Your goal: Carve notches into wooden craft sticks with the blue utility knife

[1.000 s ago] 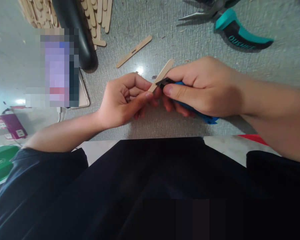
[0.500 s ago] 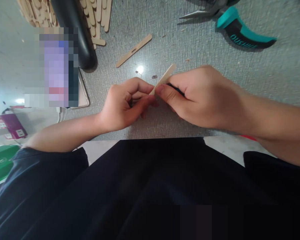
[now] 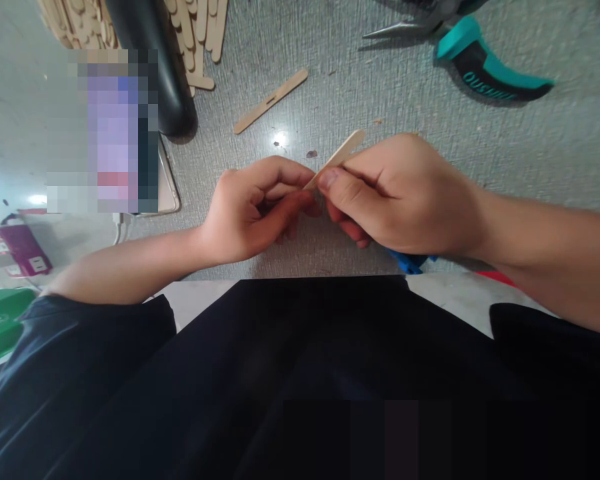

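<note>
A pale wooden craft stick (image 3: 344, 151) slants up and to the right between my two hands. My left hand (image 3: 253, 210) pinches its lower end with the thumb and fingers. My right hand (image 3: 395, 193) is closed, its thumb pressed on the middle of the stick. Under the heel of the right hand a bit of a blue object (image 3: 409, 261) shows; most of it is hidden, so its kind is unclear. Another craft stick (image 3: 271, 101), with a small slot at its middle, lies flat on the table beyond the hands.
Pliers with teal and black handles (image 3: 495, 67) lie at the back right. A pile of craft sticks (image 3: 190, 40) is at the back left beside a long black object (image 3: 155, 67). A cabled, partly blurred device (image 3: 167, 180) lies left. Small wood chips dot the table (image 3: 555, 147).
My right hand has turned slightly and its lower fingers now show. The stick's far end has shifted a little right. The blue object has come into sight below the right hand.
</note>
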The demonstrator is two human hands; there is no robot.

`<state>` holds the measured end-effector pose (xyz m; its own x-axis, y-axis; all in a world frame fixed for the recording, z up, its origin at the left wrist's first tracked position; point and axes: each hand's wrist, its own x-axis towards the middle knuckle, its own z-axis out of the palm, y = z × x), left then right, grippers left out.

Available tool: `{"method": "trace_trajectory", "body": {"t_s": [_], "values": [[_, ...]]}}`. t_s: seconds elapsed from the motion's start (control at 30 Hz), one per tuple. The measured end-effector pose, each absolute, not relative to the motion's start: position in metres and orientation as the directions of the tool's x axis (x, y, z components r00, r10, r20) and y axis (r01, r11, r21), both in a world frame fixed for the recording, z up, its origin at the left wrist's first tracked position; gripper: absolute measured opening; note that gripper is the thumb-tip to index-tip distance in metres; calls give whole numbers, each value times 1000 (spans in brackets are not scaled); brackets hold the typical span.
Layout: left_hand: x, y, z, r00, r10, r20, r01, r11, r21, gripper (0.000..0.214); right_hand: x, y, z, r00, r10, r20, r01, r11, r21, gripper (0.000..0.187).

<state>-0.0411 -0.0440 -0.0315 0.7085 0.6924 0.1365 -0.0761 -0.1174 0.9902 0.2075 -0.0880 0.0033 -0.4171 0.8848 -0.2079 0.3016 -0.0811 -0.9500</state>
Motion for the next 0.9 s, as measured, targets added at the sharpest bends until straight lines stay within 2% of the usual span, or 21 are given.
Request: {"method": "trace_trajectory", "body": {"t_s": [0.07,0.17,0.27,0.33,0.43,0.53,0.7,0.8,0.9], "values": [[-41,-44,-33,702,700,129,-65,-117,991,9,207,-89,6,-450,867,-214,216,-127,-968,59],[-39,-41,-34,688,714,127,-90,-89,992,11,204,-92,13,-508,843,-179,171,-105,-980,59],[-37,-39,-32,688,709,154,-142,-77,987,11,205,-92,17,-461,867,-190,169,-125,-978,61],[-37,-39,-30,697,708,114,-121,-40,992,10,207,-88,15,-400,888,-228,165,-175,-971,64],[-38,-40,-28,682,731,-32,-40,81,996,17,209,-84,9,-366,889,-275,201,-213,-956,59],[-38,-40,-29,675,734,-78,-5,110,994,31,208,-85,5,-340,905,-256,283,-161,-945,47],[-37,-40,-30,672,736,-85,-1,115,993,35,206,-90,4,-300,927,-223,417,-83,-905,47],[-35,-40,-30,671,738,-77,-2,106,994,36,206,-92,5,-293,933,-208,426,-68,-902,48],[-34,-39,-30,668,744,-3,-66,64,996,30,206,-93,6,-286,936,-205,419,-71,-905,47]]}}
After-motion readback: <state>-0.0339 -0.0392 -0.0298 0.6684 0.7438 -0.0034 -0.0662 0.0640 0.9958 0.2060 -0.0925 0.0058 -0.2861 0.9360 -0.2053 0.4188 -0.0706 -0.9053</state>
